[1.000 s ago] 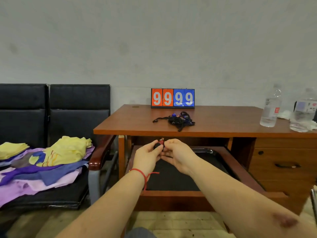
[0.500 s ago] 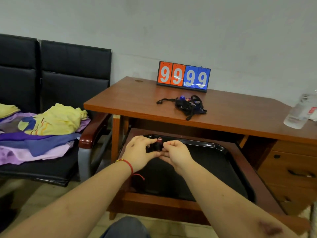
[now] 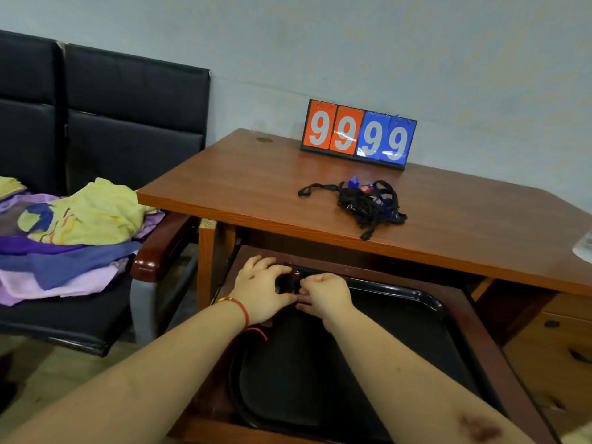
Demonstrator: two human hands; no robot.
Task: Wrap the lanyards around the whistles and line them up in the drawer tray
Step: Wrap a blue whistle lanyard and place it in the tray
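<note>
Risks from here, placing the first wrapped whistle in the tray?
1. Both hands, left hand and right hand, pinch the wrapped whistle at the tray's far-left corner; on release, the lanyard may spring loose.
2. Set so close to the rim, it might tilt or leave the row crooked.
3. The remaining whistles form a tangled pile near the desk's front edge; pulling one out could drag others off.

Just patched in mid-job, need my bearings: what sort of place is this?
Probably a sports venue office or scorer's desk: a flip scoreboard and tangled whistle lanyards on a wooden desk, coloured bibs piled on black waiting chairs.
</note>
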